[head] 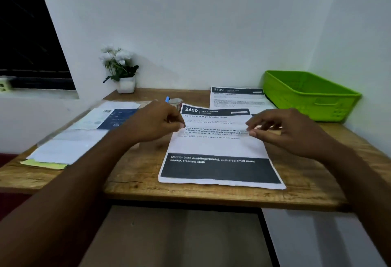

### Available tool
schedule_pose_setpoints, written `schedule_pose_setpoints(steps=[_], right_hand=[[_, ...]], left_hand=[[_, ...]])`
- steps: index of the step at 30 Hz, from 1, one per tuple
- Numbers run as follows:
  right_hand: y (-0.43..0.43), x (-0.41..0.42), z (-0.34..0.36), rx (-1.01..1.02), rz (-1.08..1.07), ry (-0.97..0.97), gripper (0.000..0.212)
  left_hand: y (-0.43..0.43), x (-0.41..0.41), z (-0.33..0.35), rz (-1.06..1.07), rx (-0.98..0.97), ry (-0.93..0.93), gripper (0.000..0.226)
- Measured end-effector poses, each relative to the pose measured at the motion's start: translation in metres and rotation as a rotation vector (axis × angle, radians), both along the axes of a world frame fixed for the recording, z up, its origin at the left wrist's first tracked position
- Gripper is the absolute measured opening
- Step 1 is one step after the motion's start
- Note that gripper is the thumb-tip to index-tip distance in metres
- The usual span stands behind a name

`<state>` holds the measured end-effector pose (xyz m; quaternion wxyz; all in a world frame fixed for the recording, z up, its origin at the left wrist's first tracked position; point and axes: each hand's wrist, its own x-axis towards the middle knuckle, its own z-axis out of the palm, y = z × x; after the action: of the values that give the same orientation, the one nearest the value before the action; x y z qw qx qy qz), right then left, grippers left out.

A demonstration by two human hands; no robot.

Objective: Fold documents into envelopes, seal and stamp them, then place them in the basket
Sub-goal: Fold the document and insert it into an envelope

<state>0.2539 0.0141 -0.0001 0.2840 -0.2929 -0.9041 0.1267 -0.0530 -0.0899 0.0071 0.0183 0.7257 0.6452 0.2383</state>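
Observation:
A printed document [218,150] headed "2400" lies flat on the wooden desk [135,173] in front of me. My left hand [154,122] is at its left edge, fingers curled and thumb against forefinger; whether it pinches the sheet is unclear. My right hand [289,131] hovers over the right edge, fingers loosely curled, their tips at the paper. A second document [237,97] headed "2720" lies behind it. White envelopes and papers [69,146] are stacked at the left, with a blue-and-white printed one [110,118] on top. The green basket [309,97] stands at the back right.
A potted white flower [121,70] stands at the back left by the wall. A small round tape-like item [175,102] and a blue pen tip [167,99] sit behind my left hand. A yellow sheet [44,164] pokes out under the left stack.

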Motion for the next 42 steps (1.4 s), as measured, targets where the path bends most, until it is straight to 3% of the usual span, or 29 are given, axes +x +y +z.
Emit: schedule_pose_setpoints(steps=[4, 10, 14, 19, 24, 29, 34, 36, 39, 42], right_hand=[[0.045, -0.031, 0.002, 0.003, -0.071, -0.050, 0.019], [0.092, -0.053, -0.008, -0.016, -0.204, -0.262, 0.062], [0.099, -0.053, -0.019, -0.108, -0.267, -0.245, 0.084], [0.108, -0.050, -0.025, -0.214, -0.229, -0.077, 0.098], [0.112, -0.048, -0.026, -0.217, -0.091, 0.136, 0.089], [0.110, -0.044, -0.028, -0.183, -0.016, 0.163, 0.078], [0.111, -0.042, -0.024, -0.079, 0.017, 0.009, 0.032], [0.108, -0.041, -0.022, -0.119, 0.077, -0.035, 0.017], [0.100, -0.039, -0.019, -0.186, 0.149, -0.061, 0.035], [0.096, -0.037, -0.017, -0.230, 0.209, -0.067, 0.047]], left_hand=[[0.047, 0.001, 0.009, 0.030, 0.014, 0.097, 0.009], [0.086, -0.015, -0.012, 0.147, 0.036, 0.098, 0.026], [0.089, -0.027, -0.020, 0.215, -0.032, -0.039, 0.050], [0.083, -0.026, -0.017, 0.264, -0.086, -0.147, 0.042], [0.082, -0.026, -0.017, 0.297, -0.104, -0.167, 0.038], [0.081, -0.028, -0.016, 0.277, -0.129, -0.210, 0.049], [0.075, -0.029, -0.013, 0.180, -0.110, -0.127, 0.017], [0.074, -0.031, -0.014, 0.196, -0.127, -0.249, 0.019], [0.074, -0.033, -0.016, 0.183, -0.092, -0.393, 0.020], [0.076, -0.032, -0.018, 0.126, -0.144, -0.341, 0.039]])
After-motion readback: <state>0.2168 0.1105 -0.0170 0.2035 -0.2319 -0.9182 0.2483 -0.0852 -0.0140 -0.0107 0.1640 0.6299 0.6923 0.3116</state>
